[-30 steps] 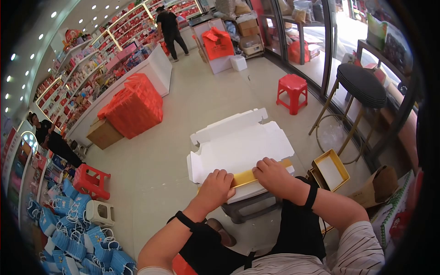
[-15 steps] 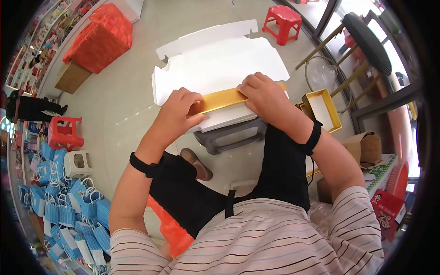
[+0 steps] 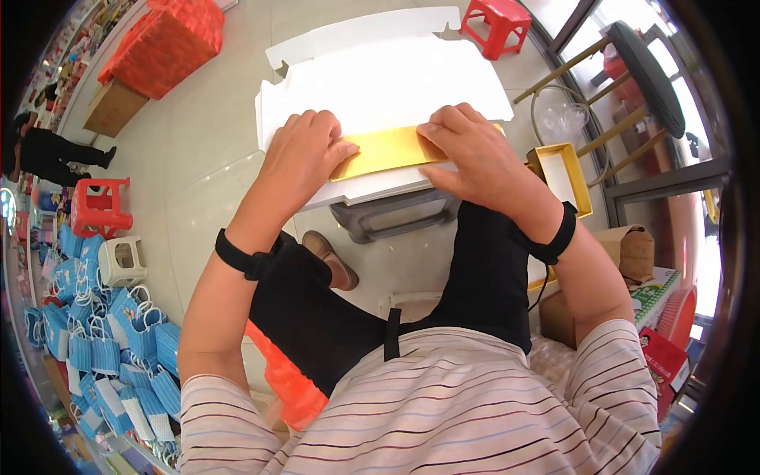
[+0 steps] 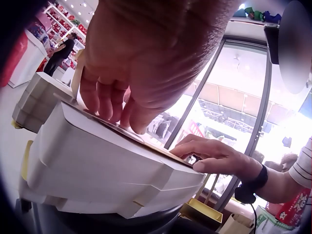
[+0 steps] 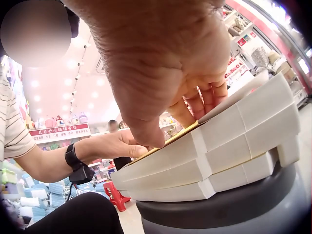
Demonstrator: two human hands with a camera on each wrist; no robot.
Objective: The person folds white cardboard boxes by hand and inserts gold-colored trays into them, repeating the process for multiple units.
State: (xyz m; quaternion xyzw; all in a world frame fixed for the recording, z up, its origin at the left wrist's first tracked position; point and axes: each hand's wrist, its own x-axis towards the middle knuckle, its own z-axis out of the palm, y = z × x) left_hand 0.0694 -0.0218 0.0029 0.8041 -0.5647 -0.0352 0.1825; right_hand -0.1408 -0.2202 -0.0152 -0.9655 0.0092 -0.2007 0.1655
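Observation:
A stack of flat white cardboard box blanks [image 3: 380, 91] lies on a dark grey plastic stool [image 3: 396, 218]. A gold flap [image 3: 384, 152] of the top blank runs along the near side, between both hands. My left hand [image 3: 297, 154] grips the flap's left end, fingers curled over its far edge and thumb on the gold face. At the other end, my right hand [image 3: 475, 150] holds it with bent fingers on the far edge, the thumb spread toward the near edge. The right wrist view shows the stacked blanks' layered edges [image 5: 229, 141] below that hand.
A gold-rimmed box [image 3: 566, 178] stands to the right, near a black-topped stool [image 3: 649, 79]. Red stools [image 3: 497, 28] stand beyond the blanks and at left. Blue striped bags [image 3: 103, 340] pile up at lower left. A person in black [image 3: 55, 154] is at far left.
The head view has tilted down toward the lap. The gold flap now shows a broader, flatter face. My left thumb has come down onto it; the right thumb has spread away from the fingers.

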